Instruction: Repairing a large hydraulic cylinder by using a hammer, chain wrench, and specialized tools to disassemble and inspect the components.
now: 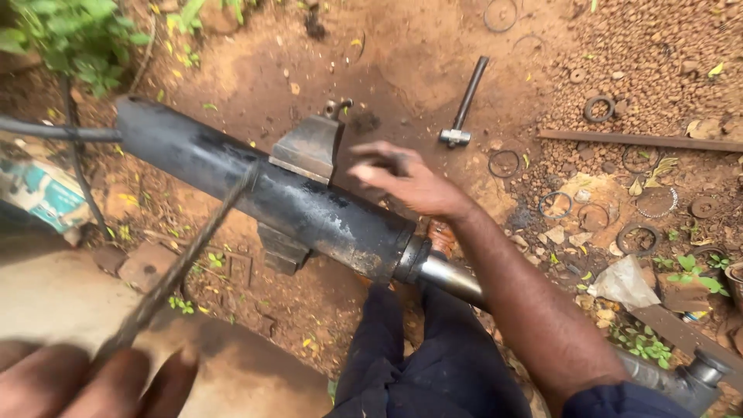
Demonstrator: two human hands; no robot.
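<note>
- Cylinder lies across the dirt, its rod end over the person's lap, propped for work.
- Left hand is clenched on a thin rod angled against the cylinder.
- Right hand hovers above it, fingers loosely spread, holding nothing.
- Hammer lies within reach.

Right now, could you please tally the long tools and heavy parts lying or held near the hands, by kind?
Black cylinder: 1
Thin rod: 1
Hammer: 1
Total: 3

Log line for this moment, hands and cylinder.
left hand: gripping thin rod | right hand: open, blurred, above black cylinder | hammer: on dirt
</note>
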